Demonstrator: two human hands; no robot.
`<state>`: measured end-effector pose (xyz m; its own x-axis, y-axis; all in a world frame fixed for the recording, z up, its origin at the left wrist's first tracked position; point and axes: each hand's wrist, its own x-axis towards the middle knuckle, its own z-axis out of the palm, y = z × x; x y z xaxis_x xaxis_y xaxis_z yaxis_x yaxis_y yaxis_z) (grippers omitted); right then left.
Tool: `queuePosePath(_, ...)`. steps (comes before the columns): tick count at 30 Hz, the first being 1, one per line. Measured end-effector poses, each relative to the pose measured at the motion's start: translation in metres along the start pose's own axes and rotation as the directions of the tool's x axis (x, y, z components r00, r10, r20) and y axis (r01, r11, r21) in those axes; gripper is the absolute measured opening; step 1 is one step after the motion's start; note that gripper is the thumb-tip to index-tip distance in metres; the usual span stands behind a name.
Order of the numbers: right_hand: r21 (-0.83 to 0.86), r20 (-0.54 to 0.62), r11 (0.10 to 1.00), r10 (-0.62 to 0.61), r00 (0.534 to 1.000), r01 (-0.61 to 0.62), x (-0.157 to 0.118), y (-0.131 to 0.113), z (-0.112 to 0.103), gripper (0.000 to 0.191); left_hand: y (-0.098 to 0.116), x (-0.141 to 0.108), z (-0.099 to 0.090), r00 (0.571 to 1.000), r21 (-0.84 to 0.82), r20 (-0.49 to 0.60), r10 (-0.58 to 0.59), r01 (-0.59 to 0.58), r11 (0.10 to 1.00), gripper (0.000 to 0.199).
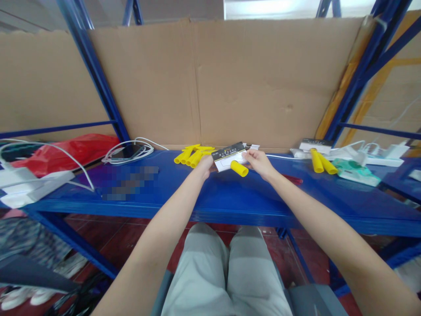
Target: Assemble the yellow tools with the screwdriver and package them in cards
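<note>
A black-and-white printed card (225, 162) is held over the blue tabletop, tilted toward me. My left hand (207, 166) is closed on its left edge. At the card's right end, my right hand (259, 163) pinches the edge, its fingertips partly hidden. A yellow tube (239, 169) juts toward me from the card's lower front; how it is attached, I cannot tell. Just behind my left hand lies a group of several yellow tubes (189, 157). Behind the card's right end, a small white and dark piece (252, 146) shows in part.
Farther right, two yellow tubes (317, 161) lean by another black-and-white card (315, 145), beside a green-and-white packet (357, 172). A red object (292, 179) lies past my right wrist. Coiled white cable (128, 153) and a red bag (75, 151) are left. A cardboard panel (263, 87) stands behind.
</note>
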<state>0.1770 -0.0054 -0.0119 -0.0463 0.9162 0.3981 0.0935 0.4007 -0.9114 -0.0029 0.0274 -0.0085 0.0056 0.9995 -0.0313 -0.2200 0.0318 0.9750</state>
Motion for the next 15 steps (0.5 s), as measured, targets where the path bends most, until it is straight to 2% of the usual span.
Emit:
queuePosePath(6,0.004,-0.017,1.0,0.006,1.0,-0.006,0.0,-0.001,0.001,0.022,0.001,-0.003,0.001,0.996,0.018,0.079,-0.028,0.026,0.999,0.012)
queuePosePath(15,-0.034,-0.061,0.999,-0.024,0.998,0.022,0.003,0.003,0.0,0.025,0.005,-0.015,0.003,0.998,0.151,0.064,-0.026,0.016,0.988,0.006)
